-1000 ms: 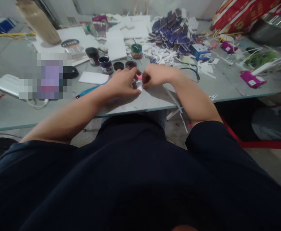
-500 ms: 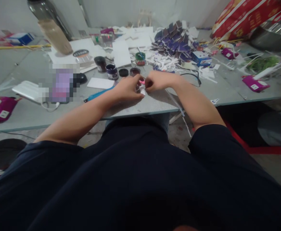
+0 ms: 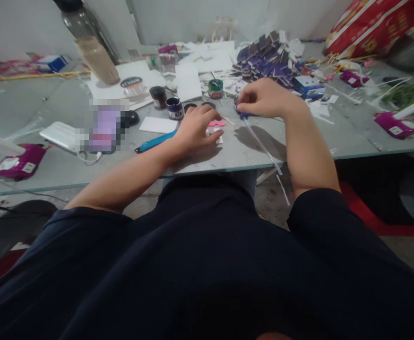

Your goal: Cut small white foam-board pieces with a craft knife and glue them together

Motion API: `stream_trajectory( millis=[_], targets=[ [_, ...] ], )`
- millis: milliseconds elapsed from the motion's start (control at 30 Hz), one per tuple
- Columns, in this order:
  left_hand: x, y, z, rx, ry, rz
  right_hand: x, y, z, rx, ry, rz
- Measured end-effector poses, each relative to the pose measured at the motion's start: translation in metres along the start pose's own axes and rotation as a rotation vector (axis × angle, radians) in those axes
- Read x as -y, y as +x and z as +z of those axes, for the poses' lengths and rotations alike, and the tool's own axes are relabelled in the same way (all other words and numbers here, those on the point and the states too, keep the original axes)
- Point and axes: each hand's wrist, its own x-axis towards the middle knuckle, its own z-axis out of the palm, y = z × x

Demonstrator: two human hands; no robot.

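Observation:
My left hand (image 3: 197, 126) rests low over the table, fingers stretched and thumb apart. Beside its thumb is a small white piece (image 3: 219, 134), partly covered, and a pink strip (image 3: 216, 123) lies just beyond. My right hand (image 3: 263, 98) is to the right with its fingertips pinched together at the edge of a small dark blue cluster (image 3: 244, 114). What sits between those fingertips is too small to make out. From there a long translucent strip (image 3: 262, 145) runs to the table's front edge. A blue cutter-like tool (image 3: 157, 140) lies by my left wrist.
Open paint jars (image 3: 175, 109) and a green jar (image 3: 215, 88) stand behind my left hand. A heap of dark purple pieces (image 3: 263, 59) lies at the back. A phone (image 3: 105, 127), a white power bank (image 3: 58, 136) and purple tape dispensers (image 3: 398, 125) are around the sides.
My right hand has left my left hand and moved right to the dark blue cluster. My left hand's fingers have spread near the white piece. The view has shifted slightly.

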Motion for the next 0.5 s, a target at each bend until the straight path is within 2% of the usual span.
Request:
stream_trajectory(
  millis=[100, 167, 233, 300, 333, 367, 400, 433, 500],
  targets=[
    [0.002, -0.004, 0.007, -0.091, 0.012, 0.084, -0.015, -0.031, -0.008, -0.249, 0.006, 0.070],
    [0.001, -0.006, 0.013, -0.139, 0.028, 0.167, -0.035, -0.060, 0.008, -0.494, -0.009, 0.140],
    [-0.001, -0.008, 0.018, -0.180, 0.043, 0.260, -0.058, -0.095, 0.042, -0.820, -0.047, 0.279],
    [-0.006, -0.009, 0.022, -0.210, 0.040, 0.340, -0.077, -0.132, 0.091, -1.240, -0.058, 0.516],
    [-0.008, -0.010, 0.024, -0.220, 0.031, 0.365, -0.083, -0.150, 0.119, -1.401, -0.035, 0.624],
    [-0.010, -0.010, 0.025, -0.227, 0.020, 0.380, -0.088, -0.166, 0.146, -1.483, -0.008, 0.720],
    [-0.012, -0.010, 0.026, -0.231, 0.013, 0.386, -0.091, -0.180, 0.173, -1.451, 0.006, 0.821],
    [-0.013, -0.011, 0.028, -0.229, 0.012, 0.389, -0.092, -0.190, 0.197, -1.283, 0.040, 0.879],
    [-0.014, -0.013, 0.029, -0.215, 0.031, 0.411, -0.088, -0.201, 0.235, -0.998, 0.134, 0.779]
  ],
)
